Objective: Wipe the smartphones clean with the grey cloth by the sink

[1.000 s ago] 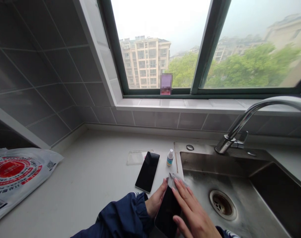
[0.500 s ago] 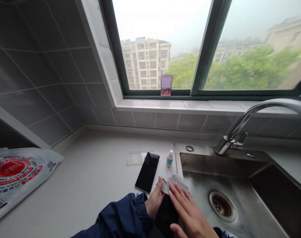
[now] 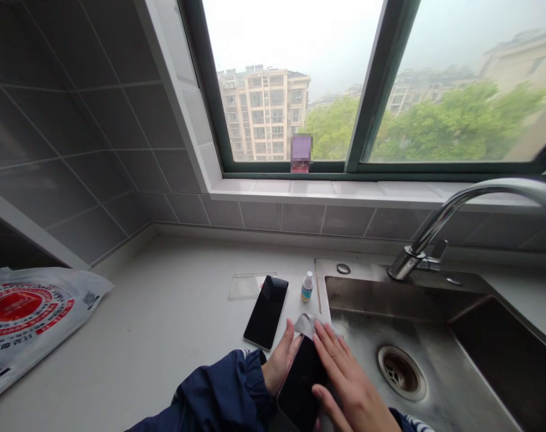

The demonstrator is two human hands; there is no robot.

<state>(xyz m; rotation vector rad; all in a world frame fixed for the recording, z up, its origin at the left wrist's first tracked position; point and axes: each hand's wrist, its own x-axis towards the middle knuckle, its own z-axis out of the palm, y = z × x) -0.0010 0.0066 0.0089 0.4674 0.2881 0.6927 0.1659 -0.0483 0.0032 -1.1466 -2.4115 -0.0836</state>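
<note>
Dark phone [image 3: 301, 387] rests in the left hand [image 3: 281, 364], fingers curled round its edge, beside the sink [image 3: 354, 330]; the right hand [image 3: 347, 379], fingers nearly straight, thumb apart, presses flat on a grey cloth [image 3: 305, 324] at its top end

Bits We Can't See Well

The right hand [image 3: 349, 381] hides part of the gray cloth [image 3: 305, 324] and one side of the held phone [image 3: 301, 384]. The left hand [image 3: 278, 365] has some fingers tucked out of sight behind that phone. The other phone [image 3: 266, 312] covers part of the clear case [image 3: 243, 287]. The little bottle [image 3: 306, 287] has a label too small to read. The left edge cuts off the white bag [image 3: 34, 318], and the right edge cuts off the tap [image 3: 450, 210]. A purple patch [image 3: 301, 147] is too blocky to tell.
</note>
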